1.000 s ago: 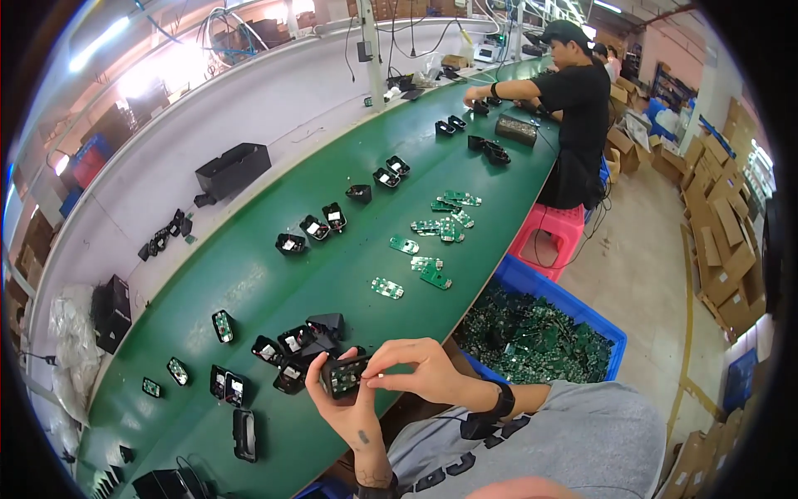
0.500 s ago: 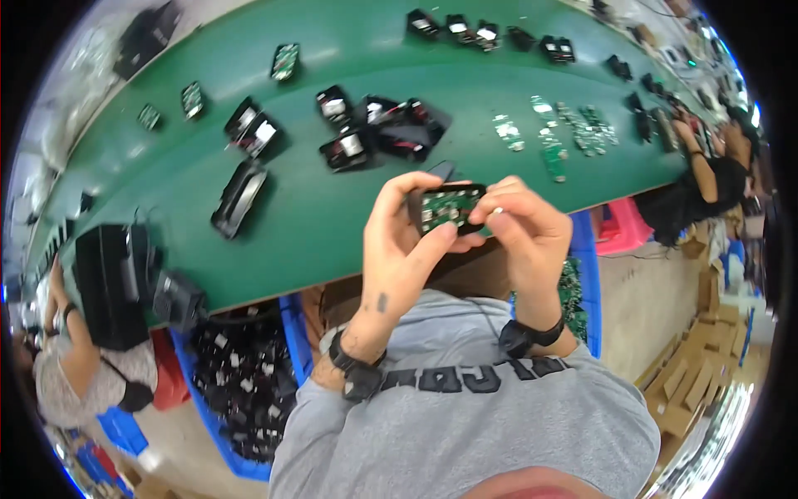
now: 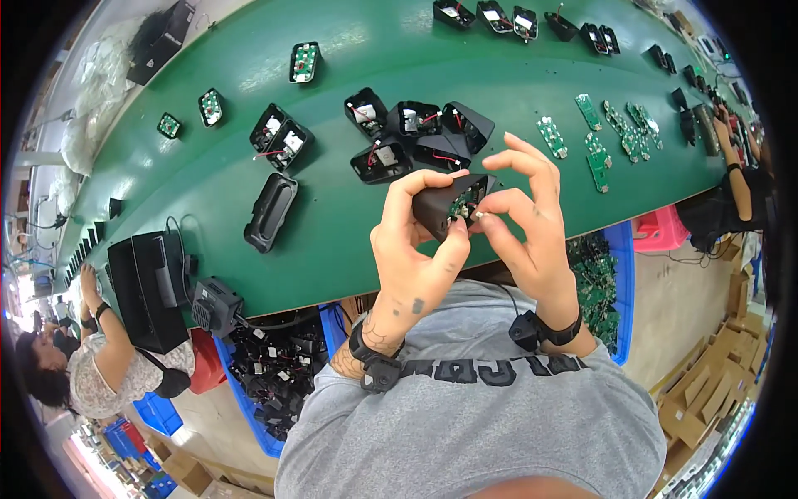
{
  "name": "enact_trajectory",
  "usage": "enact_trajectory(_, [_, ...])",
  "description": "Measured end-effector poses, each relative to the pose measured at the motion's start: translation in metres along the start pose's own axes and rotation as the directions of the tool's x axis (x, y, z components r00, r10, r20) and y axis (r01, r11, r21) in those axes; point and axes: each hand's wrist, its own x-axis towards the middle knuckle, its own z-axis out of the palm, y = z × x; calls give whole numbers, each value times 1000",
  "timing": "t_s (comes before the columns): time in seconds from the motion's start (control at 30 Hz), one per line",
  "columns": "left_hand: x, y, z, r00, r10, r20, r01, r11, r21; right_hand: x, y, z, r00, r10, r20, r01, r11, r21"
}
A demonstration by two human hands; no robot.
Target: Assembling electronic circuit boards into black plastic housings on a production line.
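Note:
My left hand (image 3: 413,254) grips a black plastic housing (image 3: 435,209) from its left side, thumb along the near edge. Inside the housing's open face sits a green circuit board (image 3: 465,200), now seen at a slant. At the board's right edge, my right hand (image 3: 532,220) pinches a small white connector (image 3: 479,215) between thumb and index finger; its other fingers are raised and spread. Any wire on that connector is hard to make out. Just beyond my hands, a cluster of black housings (image 3: 378,160) with red wires and white parts lies on the green table (image 3: 349,249).
Loose green boards (image 3: 598,162) lie to the right. Farther left are board-filled housings (image 3: 304,62) and an empty black shell (image 3: 271,212). A small black fan-like device (image 3: 216,306) stands at the near edge. Blue bins (image 3: 622,291) flank me below; co-workers sit at both sides.
The housing has been tilted, so its black outer side shows and the board is seen edge-on. My right hand's outer fingers have spread upward. The whole view has shifted slightly.

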Motion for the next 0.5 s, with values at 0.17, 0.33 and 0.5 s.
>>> enact_trajectory(0.17, [9, 0, 4, 999, 9, 46, -18, 980, 200, 4, 11, 0, 1000, 15, 14, -14, 998, -55])
enact_trajectory(0.33, [6, 2, 9, 994, 95, 55, -108, 928, 356, 5, 10, -3, 999, -9, 31, 11, 998, -55])
enact_trajectory(0.5, [-3, 16, 16, 996, 85, 12, -84, 941, 327, 3, 2, -10, 998, -58, 13, 57, 998, 14])
